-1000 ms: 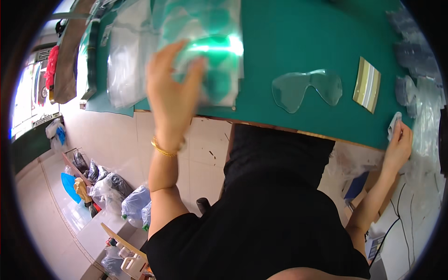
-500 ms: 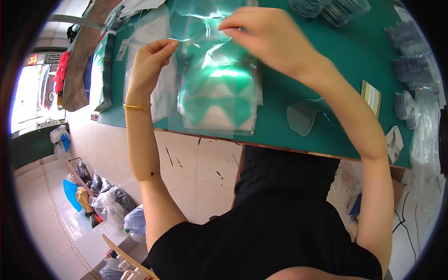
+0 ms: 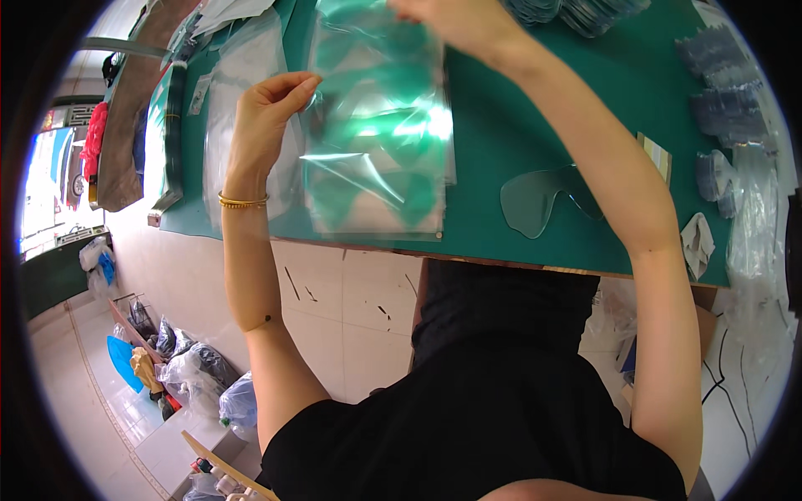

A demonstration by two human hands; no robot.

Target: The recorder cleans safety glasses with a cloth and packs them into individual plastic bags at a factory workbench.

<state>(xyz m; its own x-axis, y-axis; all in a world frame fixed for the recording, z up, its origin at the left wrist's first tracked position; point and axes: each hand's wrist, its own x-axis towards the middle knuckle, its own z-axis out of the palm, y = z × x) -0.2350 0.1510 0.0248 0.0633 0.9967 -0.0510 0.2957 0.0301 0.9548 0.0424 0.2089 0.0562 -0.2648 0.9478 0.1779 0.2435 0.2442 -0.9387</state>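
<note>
My left hand (image 3: 280, 96) is closed in a pinch on the edge of a clear plastic film (image 3: 355, 171). The film lies glossy and partly lifted over a stack of clear sheets (image 3: 380, 224), which has white areas and curved shapes with green showing through. At the far edge of the picture, my right hand (image 3: 455, 21) is closed, thumb and finger together at the film's far part. The upper part of that hand is cut off. Below my right forearm lies a clear, grey-tinted visor-shaped lens (image 3: 528, 203), partly hidden by the arm.
Stacked clear lenses (image 3: 601, 12) stand at the far right, with more lens stacks (image 3: 727, 115) along the right edge. Clear plastic sheets (image 3: 246, 125) lie left of the film. A banded stack (image 3: 167, 138) and a white cloth (image 3: 697, 242) sit on the green table (image 3: 493, 117).
My right hand has moved away from me to the far picture edge. The film has come down flatter over the stack. My left hand has kept its pinch nearly in place.
</note>
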